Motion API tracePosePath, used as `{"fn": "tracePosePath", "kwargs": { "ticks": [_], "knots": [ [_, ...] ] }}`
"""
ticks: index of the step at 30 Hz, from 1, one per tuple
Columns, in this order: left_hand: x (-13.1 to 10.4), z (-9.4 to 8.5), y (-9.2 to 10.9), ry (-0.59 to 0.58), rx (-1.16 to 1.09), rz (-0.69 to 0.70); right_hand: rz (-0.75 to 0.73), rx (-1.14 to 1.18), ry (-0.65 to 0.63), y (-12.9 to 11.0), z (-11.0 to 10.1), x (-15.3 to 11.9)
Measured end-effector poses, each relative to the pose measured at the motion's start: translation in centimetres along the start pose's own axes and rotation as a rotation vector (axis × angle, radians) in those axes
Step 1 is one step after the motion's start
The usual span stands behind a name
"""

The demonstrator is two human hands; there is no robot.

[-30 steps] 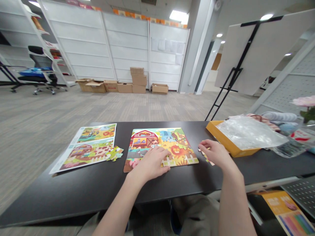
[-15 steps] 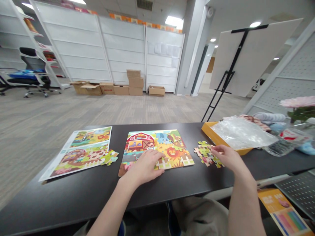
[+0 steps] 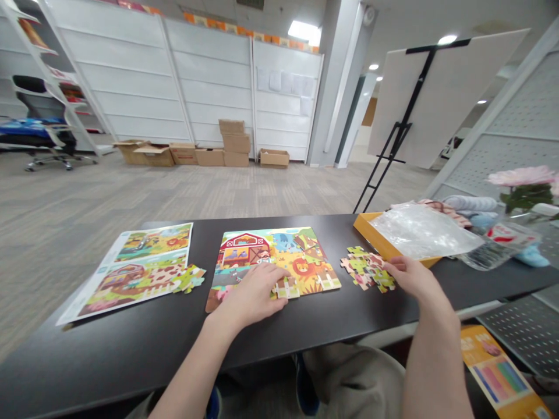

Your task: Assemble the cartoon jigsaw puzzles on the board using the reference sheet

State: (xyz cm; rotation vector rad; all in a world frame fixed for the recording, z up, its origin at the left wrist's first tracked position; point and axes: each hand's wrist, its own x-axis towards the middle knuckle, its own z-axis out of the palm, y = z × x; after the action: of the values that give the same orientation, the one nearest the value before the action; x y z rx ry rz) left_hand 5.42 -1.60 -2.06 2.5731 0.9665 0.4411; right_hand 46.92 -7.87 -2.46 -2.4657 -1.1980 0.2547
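Observation:
A farm-animal jigsaw puzzle (image 3: 312, 247) lies on the dark table in front of me, showing a red barn, a lion and pieces of white fence. My left hand (image 3: 262, 289) rests over its lower middle, fingers stretched out and covering part of the picture. Beside its fingertips is a white-fence puzzle piece (image 3: 288, 287). Right of the puzzle is a loose pile of puzzle pieces (image 3: 364, 267), green, pink and brown-spotted. My right hand (image 3: 408, 276) is at the pile's right edge, thumb and fingers pinched together; whatever is between them is hidden.
At left lies a printed picture sheet (image 3: 131, 273), with a small cluster of pieces (image 3: 191, 279) on its right edge. A yellow box (image 3: 371, 235) holding clear plastic wrap (image 3: 425, 230) stands behind the right hand. Flowers (image 3: 524, 177) and a plastic package (image 3: 493, 247) are farther right.
My right hand has drawn slightly right, from over the pile to its edge, fingers still pinched. My left hand stays on the puzzle. The whole view has shifted a little.

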Motion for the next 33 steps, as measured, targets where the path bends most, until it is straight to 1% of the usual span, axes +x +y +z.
{"fn": "tracePosePath", "kwargs": {
  "ticks": [3,6,10,13,17,21,24,26,27,28,30,32,33],
  "knots": [
    [0.0,0.0,0.0,0.016,-0.006,0.013,-0.024,-0.029,-0.057,0.4,0.0,-0.3],
    [0.1,0.1,0.0,0.016,0.001,0.011,-0.054,-0.093,-0.059,0.1,0.2,-0.6],
    [0.3,0.1,0.0,0.004,0.013,0.003,-0.055,-0.122,-0.063,0.2,0.5,-0.5],
    [0.3,0.1,0.0,0.002,0.013,0.000,-0.049,-0.108,-0.028,0.6,0.3,-0.3],
    [0.2,0.2,-0.2,-0.007,0.005,0.001,-0.028,-0.034,0.027,1.1,-0.2,-0.3],
    [0.0,0.1,-0.3,-0.008,-0.005,0.001,-0.088,0.092,0.064,1.1,-0.9,-0.5],
    [0.0,0.1,-0.3,-0.005,-0.005,0.003,-0.113,0.198,0.149,0.1,-1.6,-1.1],
    [0.0,0.0,-0.2,-0.004,-0.001,0.003,-0.144,0.312,0.154,-0.9,-1.9,-1.7],
    [0.0,0.1,-0.2,-0.003,0.001,0.004,-0.175,0.371,0.120,-1.5,-2.0,-2.1],
    [0.0,0.1,-0.2,0.000,0.002,0.004,-0.215,0.419,0.058,-2.2,-2.1,-2.5],
    [0.1,0.1,-0.3,0.005,0.002,0.008,-0.302,0.457,-0.135,-3.5,-2.1,-3.4],
    [0.1,0.2,-0.3,0.006,0.001,0.008,-0.375,0.432,-0.338,-4.6,-1.8,-4.1],
    [0.1,0.2,-0.3,0.004,0.001,0.008,-0.397,0.416,-0.413,-5.1,-1.6,-4.3]
  ]
}}
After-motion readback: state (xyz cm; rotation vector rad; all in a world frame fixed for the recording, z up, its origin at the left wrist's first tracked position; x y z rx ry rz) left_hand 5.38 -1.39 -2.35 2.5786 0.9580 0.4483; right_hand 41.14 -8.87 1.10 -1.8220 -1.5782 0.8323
